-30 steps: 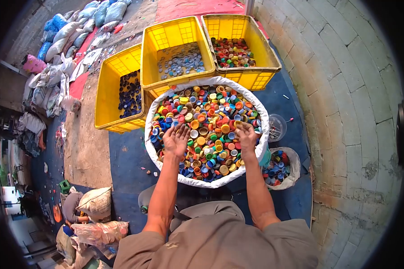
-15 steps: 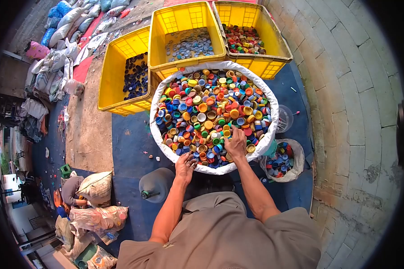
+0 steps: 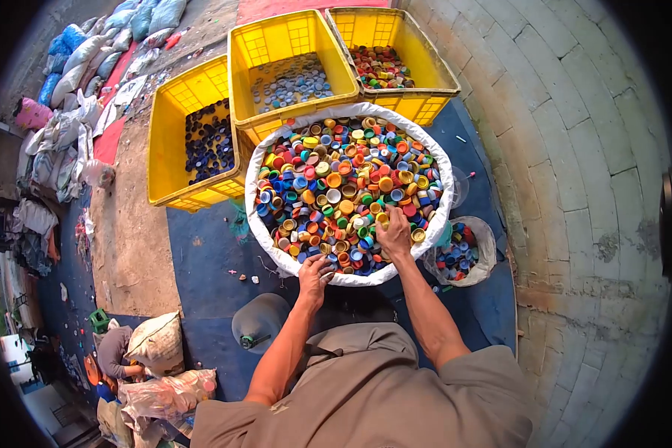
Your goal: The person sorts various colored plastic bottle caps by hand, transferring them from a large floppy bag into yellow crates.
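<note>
A round tub with a white cloth rim [image 3: 447, 173] is heaped with plastic bottle caps [image 3: 334, 179] of many colours. My right hand [image 3: 396, 237] reaches over the near right part of the heap, its thumb and fingers closed at a yellow bottle cap [image 3: 383, 219]. At the near rim, my left hand [image 3: 316, 281] has its fingers curled beside the caps. Whatever lies in those fingers is too small to make out.
Beyond the tub stand yellow crates holding dark caps [image 3: 210, 142], pale caps [image 3: 295, 81] and red and green caps [image 3: 381, 67]. A white sack of caps [image 3: 470, 273] sits right. A large bottle [image 3: 260, 322] lies near left. Another person [image 3: 115, 351] is among sacks; a wall [image 3: 575, 187] bounds the right.
The whole view has shifted, so the crates and tub appear further left. My left hand has moved slightly right along the near rim. My right hand stays over the same part of the heap.
</note>
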`<state>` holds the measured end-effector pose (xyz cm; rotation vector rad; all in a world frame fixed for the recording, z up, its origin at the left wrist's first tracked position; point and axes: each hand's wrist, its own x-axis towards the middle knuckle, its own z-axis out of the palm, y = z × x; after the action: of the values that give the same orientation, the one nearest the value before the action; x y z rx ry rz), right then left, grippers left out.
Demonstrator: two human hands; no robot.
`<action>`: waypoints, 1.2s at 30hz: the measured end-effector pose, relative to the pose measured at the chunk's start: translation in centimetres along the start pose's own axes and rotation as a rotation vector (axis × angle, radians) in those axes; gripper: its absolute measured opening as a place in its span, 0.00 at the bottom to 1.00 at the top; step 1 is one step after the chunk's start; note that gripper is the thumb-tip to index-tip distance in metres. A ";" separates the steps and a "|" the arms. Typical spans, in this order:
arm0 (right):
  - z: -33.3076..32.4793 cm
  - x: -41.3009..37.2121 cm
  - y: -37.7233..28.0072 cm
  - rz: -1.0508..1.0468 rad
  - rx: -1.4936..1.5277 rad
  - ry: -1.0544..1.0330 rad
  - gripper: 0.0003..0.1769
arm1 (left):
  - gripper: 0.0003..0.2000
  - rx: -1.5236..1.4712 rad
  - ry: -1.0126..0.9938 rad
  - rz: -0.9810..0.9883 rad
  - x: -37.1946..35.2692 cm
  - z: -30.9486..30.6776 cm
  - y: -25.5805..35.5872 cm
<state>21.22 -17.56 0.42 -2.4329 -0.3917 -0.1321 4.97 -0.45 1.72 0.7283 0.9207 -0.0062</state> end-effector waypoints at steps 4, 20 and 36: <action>-2.2 -1.6 -1.4 0.447 0.388 -0.033 0.26 | 0.13 0.076 -0.086 0.015 1.0 0.9 1.1; -7.2 -5.5 4.1 0.947 2.084 -0.234 0.14 | 0.14 0.675 -0.026 0.638 4.9 7.3 -1.6; -12.4 -4.0 13.5 1.045 1.748 -0.349 0.13 | 0.18 1.382 0.220 0.968 10.2 16.4 -3.2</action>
<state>21.72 -36.31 1.22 -0.6509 0.5123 0.7632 22.18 -9.35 -1.15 2.4468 0.5810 0.3247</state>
